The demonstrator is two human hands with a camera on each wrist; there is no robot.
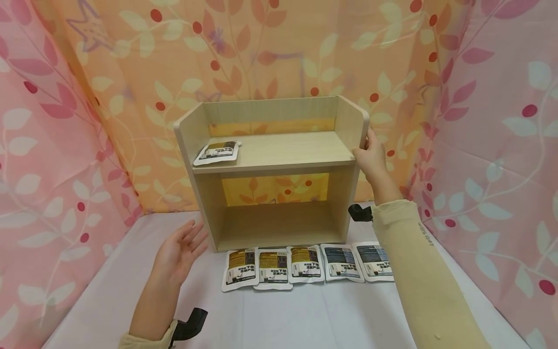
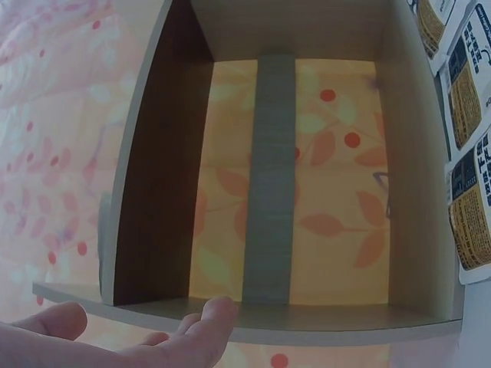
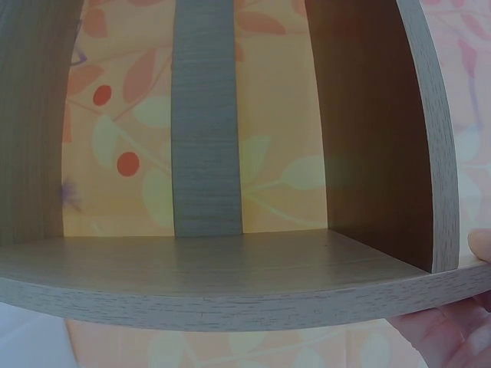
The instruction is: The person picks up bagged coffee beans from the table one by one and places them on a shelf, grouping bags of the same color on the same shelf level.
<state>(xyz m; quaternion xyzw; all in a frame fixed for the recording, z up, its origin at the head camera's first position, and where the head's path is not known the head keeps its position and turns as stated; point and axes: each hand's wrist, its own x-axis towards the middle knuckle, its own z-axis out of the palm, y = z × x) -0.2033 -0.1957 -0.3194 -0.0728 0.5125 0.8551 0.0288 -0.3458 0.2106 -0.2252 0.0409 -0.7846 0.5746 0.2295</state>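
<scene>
A light wooden two-tier shelf (image 1: 287, 148) stands upright on the table. My right hand (image 1: 371, 157) grips its right side panel at about the height of the upper board. In the right wrist view, the thumb (image 3: 481, 244) lies on the inner side of that panel and the other fingers go round its outside. Palm up, my left hand (image 1: 176, 254) hovers beside the lower left panel, fingers extended and holding nothing; the left wrist view shows its fingers (image 2: 211, 322) overlapping the panel's edge. One flat pouch (image 1: 217, 152) lies at the left end of the upper board.
Several white-edged pouches lie in a row along the shelf's front foot, some with yellow-brown labels (image 1: 272, 269) and others with dark blue ones (image 1: 342, 261). A white cloth (image 1: 287, 320) covers the table. Floral curtains (image 1: 279, 53) enclose the back and both sides.
</scene>
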